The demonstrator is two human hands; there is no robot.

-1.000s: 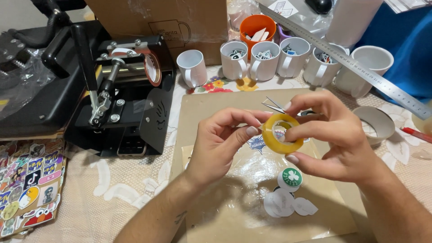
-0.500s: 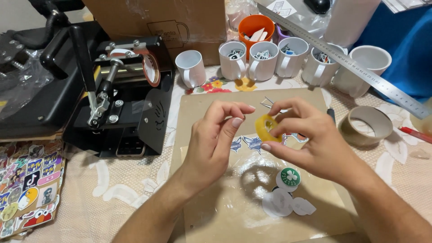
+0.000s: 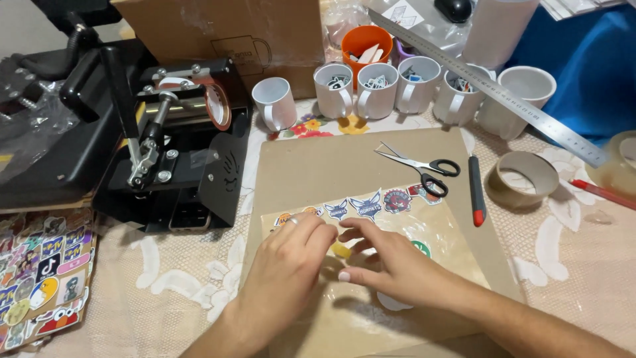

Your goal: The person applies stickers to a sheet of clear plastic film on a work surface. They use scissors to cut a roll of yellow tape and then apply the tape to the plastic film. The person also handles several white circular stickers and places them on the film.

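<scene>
Head cam: both hands, left hand (image 3: 291, 255) and right hand (image 3: 391, 262), are together, pressing a small yellow tape piece (image 3: 341, 250) onto the clear sheet (image 3: 437, 232). Cut-out stickers (image 3: 366, 207) already line its top edge; scissors (image 3: 421, 163) lie beside.

Small yellow piece (image 3: 341, 250), flat on the clear plastic sheet (image 3: 434, 229), mostly hidden between the fingertips of left hand (image 3: 291, 265) and right hand (image 3: 391, 262). Sheet glossy, wrinkled, spread flat over the brown cardboard mat (image 3: 318, 166); row of cut-out stickers (image 3: 364, 205) along the sheet's far edge.
</scene>
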